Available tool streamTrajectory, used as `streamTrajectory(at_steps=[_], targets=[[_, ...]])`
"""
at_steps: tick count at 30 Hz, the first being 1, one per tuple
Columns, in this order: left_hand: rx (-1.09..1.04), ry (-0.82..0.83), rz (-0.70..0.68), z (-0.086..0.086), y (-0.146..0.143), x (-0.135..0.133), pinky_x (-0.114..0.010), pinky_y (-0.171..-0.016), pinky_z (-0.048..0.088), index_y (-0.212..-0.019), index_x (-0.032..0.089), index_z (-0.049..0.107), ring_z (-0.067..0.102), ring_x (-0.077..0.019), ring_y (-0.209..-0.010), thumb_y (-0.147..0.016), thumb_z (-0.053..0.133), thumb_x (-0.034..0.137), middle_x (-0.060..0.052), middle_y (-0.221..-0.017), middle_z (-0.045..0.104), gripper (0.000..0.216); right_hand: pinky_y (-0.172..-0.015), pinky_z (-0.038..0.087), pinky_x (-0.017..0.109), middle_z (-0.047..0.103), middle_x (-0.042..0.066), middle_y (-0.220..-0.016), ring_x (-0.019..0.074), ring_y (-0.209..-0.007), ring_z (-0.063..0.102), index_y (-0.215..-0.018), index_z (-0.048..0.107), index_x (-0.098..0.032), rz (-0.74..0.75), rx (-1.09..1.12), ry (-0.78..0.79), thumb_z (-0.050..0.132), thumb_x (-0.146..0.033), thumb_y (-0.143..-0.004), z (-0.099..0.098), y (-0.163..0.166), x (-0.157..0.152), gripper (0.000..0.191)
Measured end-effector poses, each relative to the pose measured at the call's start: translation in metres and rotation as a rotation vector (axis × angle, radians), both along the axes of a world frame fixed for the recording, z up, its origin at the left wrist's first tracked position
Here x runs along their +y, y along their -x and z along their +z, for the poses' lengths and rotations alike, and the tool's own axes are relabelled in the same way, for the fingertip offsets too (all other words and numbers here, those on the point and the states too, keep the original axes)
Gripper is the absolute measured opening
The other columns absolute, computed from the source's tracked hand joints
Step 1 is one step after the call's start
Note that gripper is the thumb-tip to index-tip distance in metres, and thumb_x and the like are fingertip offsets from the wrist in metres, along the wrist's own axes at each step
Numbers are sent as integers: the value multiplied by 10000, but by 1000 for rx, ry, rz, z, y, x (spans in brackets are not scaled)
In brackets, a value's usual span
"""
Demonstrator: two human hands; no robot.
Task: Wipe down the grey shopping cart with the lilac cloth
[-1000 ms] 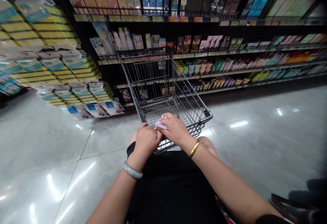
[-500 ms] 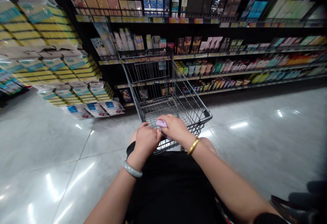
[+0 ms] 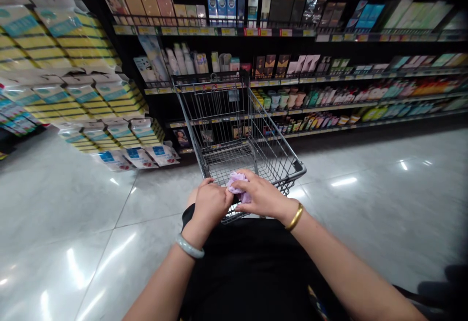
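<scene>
My left hand (image 3: 211, 203) is closed in a fist round the near handle of a wire shopping cart (image 3: 278, 157), a pale bangle on its wrist. My right hand (image 3: 263, 195), with a gold bangle, presses a crumpled lilac cloth (image 3: 238, 187) onto the same handle just right of the left hand, fingers curled over it. The cart basket looks empty and points toward the shelves.
Dark store shelves (image 3: 329, 74) packed with boxes, tubes and bottles run across the back. Stacked yellow and blue packs (image 3: 91, 101) fill the left side down to the floor. Glossy grey tiled floor (image 3: 365, 199) spreads to the right and left of the cart.
My right hand has slid a little right along the handle with the lilac cloth, which now shows more between the hands. The left hand holds still.
</scene>
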State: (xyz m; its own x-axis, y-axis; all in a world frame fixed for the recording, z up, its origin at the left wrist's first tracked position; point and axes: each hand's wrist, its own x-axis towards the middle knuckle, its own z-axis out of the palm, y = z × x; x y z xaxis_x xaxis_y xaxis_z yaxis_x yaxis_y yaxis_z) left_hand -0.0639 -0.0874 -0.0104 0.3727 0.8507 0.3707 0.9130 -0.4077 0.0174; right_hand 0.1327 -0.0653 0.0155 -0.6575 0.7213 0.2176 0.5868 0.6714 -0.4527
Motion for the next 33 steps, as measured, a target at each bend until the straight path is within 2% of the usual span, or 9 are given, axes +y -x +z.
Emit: streamTrajectory(at_steps=[3,5,9,13,16,19,24,29,33], targets=[[3,12,6,1,-1,0,-443,-899,418,-551,181,659,611,-190,-574,-902,378,221,-60,-565,674,451,-992,470,379,461,79,-1367,227,-1172,559,-1178,641,-290,36,104,51,783,-362,-752,-6,-5,7,454],[-2,11,25,1,0,0,-439,-901,418,-547,176,656,608,-188,-571,-915,366,232,-65,-558,670,471,-992,471,360,490,77,-1312,202,-1163,561,-1143,647,-273,-6,242,81,756,-321,-786,-11,-3,9,377],[1,16,15,-2,2,2,-442,-890,420,-543,179,656,601,-194,-560,-893,420,243,-70,-552,666,428,-1024,455,360,475,89,-1309,196,-1202,529,-1126,637,-253,-73,436,21,723,-301,-816,-18,9,-3,325],[26,24,-46,-2,3,2,-445,-868,421,-557,184,662,596,-205,-555,-850,501,278,-73,-549,662,348,-1036,446,397,476,86,-1345,223,-1225,506,-1102,654,-271,-43,323,-88,697,-294,-839,-17,10,-15,267],[6,10,7,-1,1,1,-436,-895,411,-552,181,651,597,-189,-561,-915,388,246,-66,-551,662,452,-1012,461,427,502,102,-1309,243,-1172,533,-1097,665,-256,-151,243,-104,682,-286,-848,-13,6,-15,251],[3,-3,19,-2,3,3,-425,-882,417,-548,182,650,594,-187,-562,-917,369,236,-65,-551,659,467,-1024,458,428,478,118,-1332,246,-1196,524,-1121,662,-247,-240,311,-111,668,-301,-860,-12,7,-19,266],[30,-3,-85,-4,7,5,-418,-830,428,-526,194,636,569,-194,-531,-836,486,250,-60,-513,632,349,-1039,447,411,502,76,-1336,230,-1249,492,-1117,662,-291,-63,297,-104,702,-278,-835,-13,10,-26,286],[-53,-35,-9,-3,5,3,-419,-859,421,-563,183,638,594,-189,-579,-953,310,237,-61,-563,660,512,-991,477,398,525,81,-1264,217,-1121,567,-1209,614,-267,-197,154,-2,674,-344,-859,4,9,-20,363],[-50,-37,-40,-7,7,3,-415,-856,427,-569,182,651,587,-189,-573,-926,365,270,-67,-554,648,466,-1000,472,342,520,72,-1263,198,-1144,556,-1205,607,-263,-131,185,-9,669,-351,-864,9,16,-22,357]])
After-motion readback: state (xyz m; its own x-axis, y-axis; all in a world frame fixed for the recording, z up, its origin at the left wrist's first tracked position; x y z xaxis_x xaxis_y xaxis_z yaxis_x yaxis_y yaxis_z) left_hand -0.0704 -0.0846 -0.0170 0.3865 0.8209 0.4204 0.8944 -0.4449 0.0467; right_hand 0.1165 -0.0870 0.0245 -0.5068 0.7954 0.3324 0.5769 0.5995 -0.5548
